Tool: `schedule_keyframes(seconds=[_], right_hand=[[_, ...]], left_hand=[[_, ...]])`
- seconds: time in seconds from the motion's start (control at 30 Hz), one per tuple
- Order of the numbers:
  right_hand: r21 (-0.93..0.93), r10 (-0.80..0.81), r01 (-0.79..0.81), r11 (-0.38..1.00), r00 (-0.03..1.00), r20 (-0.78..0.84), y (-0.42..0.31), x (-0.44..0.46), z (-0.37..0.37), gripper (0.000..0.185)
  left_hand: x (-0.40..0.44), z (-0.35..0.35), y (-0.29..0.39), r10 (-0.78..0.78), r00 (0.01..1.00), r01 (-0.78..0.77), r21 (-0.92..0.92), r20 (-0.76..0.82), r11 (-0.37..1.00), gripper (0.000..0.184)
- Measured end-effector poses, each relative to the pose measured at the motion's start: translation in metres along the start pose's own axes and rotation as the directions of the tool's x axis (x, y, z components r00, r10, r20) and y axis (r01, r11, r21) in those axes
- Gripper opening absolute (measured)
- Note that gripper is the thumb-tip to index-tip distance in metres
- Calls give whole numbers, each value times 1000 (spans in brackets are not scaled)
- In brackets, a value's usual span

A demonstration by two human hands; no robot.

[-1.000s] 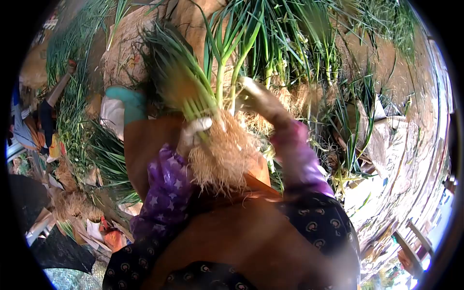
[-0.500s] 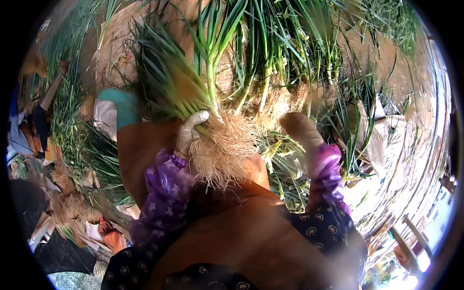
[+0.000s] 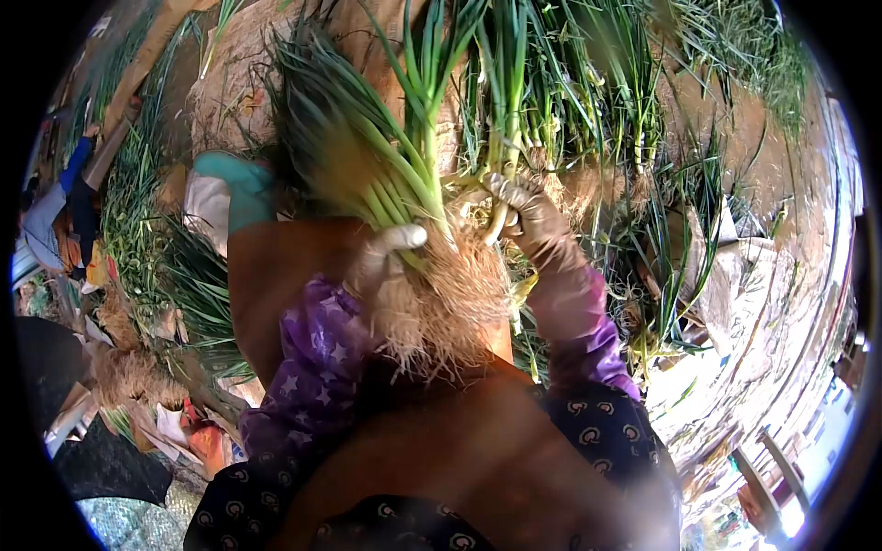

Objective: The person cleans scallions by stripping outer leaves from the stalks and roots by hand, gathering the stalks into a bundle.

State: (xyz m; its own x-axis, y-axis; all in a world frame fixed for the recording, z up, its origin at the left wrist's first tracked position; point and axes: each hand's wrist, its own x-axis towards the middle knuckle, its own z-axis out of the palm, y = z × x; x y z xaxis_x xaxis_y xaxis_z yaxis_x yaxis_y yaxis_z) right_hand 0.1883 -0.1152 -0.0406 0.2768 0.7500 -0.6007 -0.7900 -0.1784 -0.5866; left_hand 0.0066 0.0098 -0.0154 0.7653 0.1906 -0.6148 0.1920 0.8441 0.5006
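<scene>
My left hand [image 3: 381, 262], in a pale glove, is closed around a bunch of leek-like plants [image 3: 390, 184]. Their green leaves fan up and away, while a thick mass of pale, stringy roots [image 3: 455, 294] hangs over my lap. To the right of the bunch, my gloved right hand [image 3: 536, 216] has its fingers curled around the pale base of another leek-like stalk [image 3: 505, 151]. This stalk stands close beside the held bunch, and its lower end shows just under my fingers. My palm hides part of the stems on the left.
More leek-like plants [image 3: 634, 119] lie in a row at the back, roots toward me. Cut leaves [image 3: 197, 285] and a root heap [image 3: 138, 376] are on the left. A teal-covered foot [image 3: 234, 179] rests near the bunch. Another person's blue sleeve [image 3: 75, 165] shows far left.
My right hand has moved up and left from the right side and closed on a stalk. The left hand keeps its bunch, shifted slightly right and down.
</scene>
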Motion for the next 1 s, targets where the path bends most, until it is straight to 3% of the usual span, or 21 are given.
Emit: schedule_keyframes(seconds=[0.03, 0.1, 0.17, 0.23, 0.27, 0.3, 0.33, 0.4, 0.43, 0.47, 0.57, 0.63, 0.67, 0.7, 0.73, 0.77, 0.8, 0.83, 0.9, 0.97, 1.0], right_hand=[[12, 7, -8, 1000, 999, 52, -4, -7, 3, 38], [-26, -178, 179, 984, 984, 33, 12, 3, 8, 36], [-398, -230, 315, 862, 941, 247, 13, 1, 0, 52], [-204, -110, 148, 968, 976, 187, 61, 41, -48, 54], [240, 5, -113, 964, 912, 409, 27, 21, -14, 54], [260, -7, -22, 965, 994, 111, 42, 36, -20, 50], [-505, -33, 88, 858, 993, 116, 17, 27, -14, 43], [28, -70, 77, 997, 977, -200, 16, 37, -4, 35], [266, -86, 187, 946, 933, -351, 16, 42, 1, 32], [16, -166, 184, 983, 918, -359, 33, 42, -15, 29], [397, -116, 321, 860, 880, -460, 36, 0, -3, 23], [628, -48, 257, 734, 943, -330, 36, -28, -6, 22], [720, -270, 111, 685, 957, 110, 39, -36, -23, 21], [738, -475, -65, 672, 726, 497, 41, -45, -40, 20], [770, -471, 11, 637, 797, 378, 36, -62, -40, 18], [734, -429, -58, 677, 779, 458, 27, -73, -50, 23], [422, -151, 78, 903, 978, 143, 24, -79, -57, 25], [29, -9, 18, 999, 954, -300, 23, -83, -63, 27], [-227, 121, -155, 962, 980, -157, 27, -78, -53, 46], [-162, -30, 12, 987, 994, -108, 42, -46, -24, 55], [-91, -61, 55, 994, 996, -63, 56, -22, -25, 50]], left_hand=[[6, 2, -7, 79, 984, -67, -77, 157, 995, 32], [3, -9, -18, 19, 995, -35, 155, 100, 987, 44], [-3, -4, -29, 198, 977, -208, 143, 84, 968, 33], [-24, 34, 4, 14, 996, 4, -203, 90, 979, 46], [-19, 18, -2, -6, 994, 33, -245, 109, 969, 47], [-17, 22, -3, -1, 994, 29, -249, 112, 968, 47], [-14, 27, -5, 90, 995, -82, -209, 30, 975, 40], [-9, 16, -15, 167, 984, -175, -146, -63, 974, 32], [-5, 1, -22, 165, 984, -172, -139, -61, 975, 32], [0, -14, -26, 187, 981, -191, -110, -51, 975, 31], [3, -10, -14, 166, 986, -167, -90, -18, 982, 28], [10, -29, -17, 109, 994, -109, -87, -4, 990, 27], [22, -65, -29, 82, 996, -76, -128, 42, 989, 29], [28, -84, -34, 60, 994, -44, -166, 92, 985, 31], [24, -69, -30, 109, 994, -104, -133, 29, 986, 31], [19, -53, -26, 157, 987, -159, -94, -34, 983, 31], [19, -48, -21, 138, 990, -137, -65, 14, 988, 28], [18, -42, -19, 114, 991, -112, -35, 64, 993, 27], [1, -1, -7, 144, 989, -142, -87, 20, 986, 26], [-6, 6, -7, 166, 985, -170, -131, -38, 977, 25], [-5, -6, -10, 134, 990, -137, -91, -37, 986, 25]])
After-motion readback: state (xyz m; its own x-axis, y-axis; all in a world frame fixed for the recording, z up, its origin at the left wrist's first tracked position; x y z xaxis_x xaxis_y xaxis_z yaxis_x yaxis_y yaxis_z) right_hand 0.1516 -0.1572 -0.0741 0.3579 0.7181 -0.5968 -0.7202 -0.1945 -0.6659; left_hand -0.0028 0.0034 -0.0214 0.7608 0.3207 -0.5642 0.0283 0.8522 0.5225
